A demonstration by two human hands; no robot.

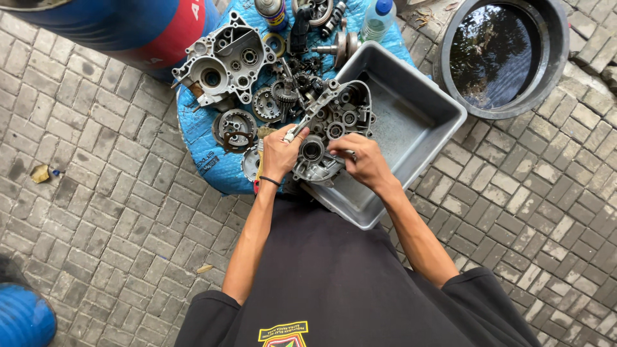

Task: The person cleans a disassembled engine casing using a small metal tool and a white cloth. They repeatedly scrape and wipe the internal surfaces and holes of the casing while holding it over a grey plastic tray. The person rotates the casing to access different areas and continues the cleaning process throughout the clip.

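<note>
The left hand [280, 153] is curled around a thin metal tool [302, 125], with the fingers pressed together on its handle. The tool's far end lies on a gray engine case half [331, 128]. This case half sits on the near left rim of a gray plastic tub [418, 122], right in front of the person. The right hand [366, 160] rests on the near right edge of the case half. Its fingers are bent and seem to pinch a small metal piece there, but the piece is too small to tell what it is. A black band goes around the left wrist. To the left, a blue sheet [205, 138] is spread on the brick ground. On the sheet lies a second engine case half [225, 64], with gears [273, 103] and other small metal parts just beside it. A spray can [271, 11] and a clear bottle with a blue cap [378, 19] stand at the far end of the sheet. A round black tub of dark water [501, 54] sits to the right of the gray tub.
</note>
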